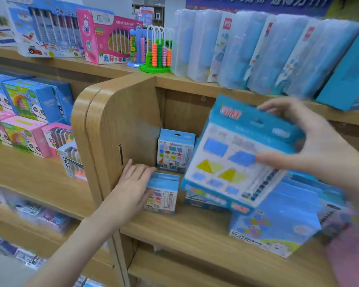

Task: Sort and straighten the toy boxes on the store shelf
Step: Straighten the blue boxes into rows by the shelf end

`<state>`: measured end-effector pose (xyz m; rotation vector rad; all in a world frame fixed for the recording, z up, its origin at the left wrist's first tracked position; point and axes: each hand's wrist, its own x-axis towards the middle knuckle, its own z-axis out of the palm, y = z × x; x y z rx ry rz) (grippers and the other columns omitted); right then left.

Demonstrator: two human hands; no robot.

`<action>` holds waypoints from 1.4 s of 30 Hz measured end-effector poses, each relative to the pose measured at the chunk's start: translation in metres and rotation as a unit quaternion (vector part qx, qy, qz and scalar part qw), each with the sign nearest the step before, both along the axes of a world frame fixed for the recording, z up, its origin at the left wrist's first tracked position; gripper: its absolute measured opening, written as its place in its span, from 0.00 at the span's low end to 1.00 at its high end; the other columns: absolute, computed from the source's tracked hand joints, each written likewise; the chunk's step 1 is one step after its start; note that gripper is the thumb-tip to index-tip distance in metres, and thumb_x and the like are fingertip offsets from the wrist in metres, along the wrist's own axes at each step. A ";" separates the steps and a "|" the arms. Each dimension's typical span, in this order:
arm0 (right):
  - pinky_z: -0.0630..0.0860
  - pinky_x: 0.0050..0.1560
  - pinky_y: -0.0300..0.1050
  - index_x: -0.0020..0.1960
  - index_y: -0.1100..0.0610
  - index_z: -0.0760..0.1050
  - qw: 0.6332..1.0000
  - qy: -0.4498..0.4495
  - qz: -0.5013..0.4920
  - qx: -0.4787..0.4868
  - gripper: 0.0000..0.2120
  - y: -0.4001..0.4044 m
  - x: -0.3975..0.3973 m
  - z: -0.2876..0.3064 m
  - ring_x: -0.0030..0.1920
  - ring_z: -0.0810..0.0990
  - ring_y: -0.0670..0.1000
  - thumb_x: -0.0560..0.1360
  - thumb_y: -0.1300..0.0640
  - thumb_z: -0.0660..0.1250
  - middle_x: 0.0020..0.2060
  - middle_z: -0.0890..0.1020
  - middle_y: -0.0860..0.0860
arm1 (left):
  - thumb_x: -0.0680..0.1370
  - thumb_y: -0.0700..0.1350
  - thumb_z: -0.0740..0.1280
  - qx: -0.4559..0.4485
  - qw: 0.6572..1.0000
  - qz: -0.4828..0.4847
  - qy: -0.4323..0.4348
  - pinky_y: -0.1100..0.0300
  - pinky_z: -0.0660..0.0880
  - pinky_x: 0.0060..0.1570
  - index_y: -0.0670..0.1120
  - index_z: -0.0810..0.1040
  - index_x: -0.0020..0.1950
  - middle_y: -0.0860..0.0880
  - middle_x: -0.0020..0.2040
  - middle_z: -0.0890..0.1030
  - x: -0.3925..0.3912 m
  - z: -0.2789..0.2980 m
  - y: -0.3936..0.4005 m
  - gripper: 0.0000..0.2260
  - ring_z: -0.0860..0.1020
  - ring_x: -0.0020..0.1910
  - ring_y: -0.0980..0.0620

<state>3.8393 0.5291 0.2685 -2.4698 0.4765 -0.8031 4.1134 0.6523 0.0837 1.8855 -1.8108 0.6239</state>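
My right hand (311,141) grips a large flat blue box of shape tiles (232,156) by its right edge, holding it tilted in the air above the wooden shelf (184,230). My left hand (133,183) rests on the left side of a small blue shape box (164,193) standing near the shelf's left end, thumb on its top corner. A second small shape box (175,150) stands upright behind it against the shelf's back. A stack of blue boxes (278,228) lies at the right, partly hidden by the held box.
A rounded wooden side panel (116,131) bounds the shelf on the left. The upper shelf carries a row of clear blue cases (257,52) and abacus toys (155,52). Left shelves hold panda boxes (27,102).
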 end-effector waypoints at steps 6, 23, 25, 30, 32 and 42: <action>0.68 0.53 0.38 0.60 0.40 0.59 0.976 0.178 -0.026 -0.124 0.30 0.028 0.018 -0.093 0.55 0.70 0.41 0.60 0.39 0.63 0.53 0.67 0.37 | 0.49 0.25 0.77 0.021 0.998 -0.024 -0.054 0.36 0.69 0.48 0.34 0.77 0.54 0.38 0.48 0.81 0.016 0.008 -0.007 0.34 0.80 0.48 0.34; 0.61 0.59 0.48 0.60 0.56 0.72 0.893 0.312 -0.136 -0.295 0.39 0.003 0.033 -0.127 0.52 0.74 0.53 0.62 0.28 0.56 0.52 0.76 0.50 | 0.53 0.33 0.80 0.012 0.998 0.005 -0.056 0.40 0.66 0.55 0.35 0.76 0.59 0.40 0.49 0.80 0.008 0.011 -0.008 0.35 0.79 0.50 0.39; 0.57 0.63 0.44 0.64 0.53 0.70 0.932 0.279 -0.109 -0.204 0.39 -0.006 0.037 -0.108 0.58 0.71 0.50 0.66 0.27 0.50 0.56 0.73 0.48 | 0.57 0.40 0.80 0.028 0.999 -0.005 -0.045 0.45 0.63 0.64 0.38 0.72 0.63 0.42 0.53 0.79 0.007 0.009 -0.007 0.36 0.74 0.57 0.43; 0.65 0.61 0.47 0.61 0.57 0.72 0.954 0.220 -0.141 -0.150 0.18 -0.067 0.050 -0.078 0.60 0.72 0.53 0.77 0.48 0.60 0.57 0.75 0.52 | 0.73 0.63 0.57 0.055 0.994 -0.073 0.052 0.48 0.49 0.67 0.47 0.61 0.71 0.50 0.67 0.70 -0.020 0.023 -0.014 0.31 0.62 0.68 0.52; 0.68 0.60 0.45 0.60 0.58 0.74 0.954 0.239 -0.133 -0.118 0.14 -0.089 0.062 -0.078 0.59 0.74 0.53 0.77 0.53 0.61 0.57 0.77 0.53 | 0.74 0.66 0.54 0.070 0.991 -0.091 0.061 0.49 0.47 0.68 0.49 0.62 0.72 0.53 0.69 0.69 -0.029 0.027 -0.024 0.31 0.59 0.70 0.55; 0.66 0.54 0.42 0.51 0.54 0.79 0.947 0.304 -0.068 -0.076 0.10 -0.123 0.082 -0.097 0.53 0.70 0.48 0.72 0.51 0.69 0.49 0.71 0.48 | 0.69 0.68 0.56 0.087 0.988 -0.124 0.011 0.46 0.54 0.65 0.56 0.75 0.57 0.57 0.59 0.76 -0.026 0.020 -0.052 0.24 0.68 0.61 0.58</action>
